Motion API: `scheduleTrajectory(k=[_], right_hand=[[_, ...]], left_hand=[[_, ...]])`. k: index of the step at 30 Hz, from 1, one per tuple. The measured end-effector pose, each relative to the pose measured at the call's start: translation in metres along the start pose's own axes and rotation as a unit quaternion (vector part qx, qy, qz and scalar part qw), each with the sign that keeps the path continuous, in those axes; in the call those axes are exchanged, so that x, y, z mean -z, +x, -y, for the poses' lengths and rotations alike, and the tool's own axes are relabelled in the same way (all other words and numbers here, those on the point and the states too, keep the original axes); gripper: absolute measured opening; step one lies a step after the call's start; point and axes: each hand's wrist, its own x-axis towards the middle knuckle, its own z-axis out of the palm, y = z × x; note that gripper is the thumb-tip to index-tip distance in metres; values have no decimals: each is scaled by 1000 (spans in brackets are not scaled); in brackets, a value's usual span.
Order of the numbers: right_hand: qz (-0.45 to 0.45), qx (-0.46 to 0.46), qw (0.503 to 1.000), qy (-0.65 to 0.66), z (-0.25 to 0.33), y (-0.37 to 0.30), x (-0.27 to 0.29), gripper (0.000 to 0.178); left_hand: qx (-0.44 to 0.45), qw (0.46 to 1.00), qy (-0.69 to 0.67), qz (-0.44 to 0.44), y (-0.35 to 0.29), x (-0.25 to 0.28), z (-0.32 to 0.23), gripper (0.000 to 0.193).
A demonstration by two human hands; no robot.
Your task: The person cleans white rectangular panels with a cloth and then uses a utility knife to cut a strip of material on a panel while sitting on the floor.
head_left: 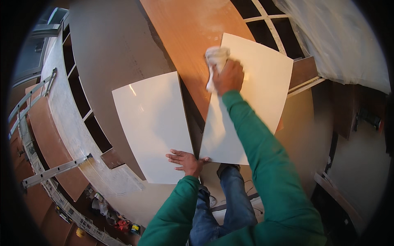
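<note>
Two glossy white panels lie side by side before me, the left panel (152,119) and the right panel (258,78). My right hand (230,77) is closed round a crumpled white cloth (216,57) at the left edge of the right panel, near its far end. Part of the cloth hangs over the panel's edge above the wood-coloured board (197,33) underneath. My left hand (186,161) lies with spread fingers on the near right corner of the left panel. Its thumb reaches across the gap to the near edge of the right panel.
A large grey-brown sheet (111,41) extends under the left panel. Dark lattice framing (271,28) and translucent plastic sheeting (344,37) stand at the far right. A metal ladder (57,171) is at the left. Several loose items lie on the floor at lower left.
</note>
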Motion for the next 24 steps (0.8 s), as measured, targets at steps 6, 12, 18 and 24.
scheduleTrajectory(k=[6, 12, 18, 24], right_hand=[[-81, -115, 984, 106, -37, 120, -16, 67], [66, -48, 997, 18, -74, -17, 44, 54], [188, -152, 970, 7, -111, -242, 148, 63], [69, -175, 982, 19, -91, -126, 105, 57]], left_hand=[[-23, 1000, -16, 6, -5, -12, 6, 180], [-35, 999, -9, -25, 1, -13, 9, 180], [-48, 998, 44, -18, -1, -1, -13, 159], [-481, 849, -63, -208, -9, 22, -197, 88]])
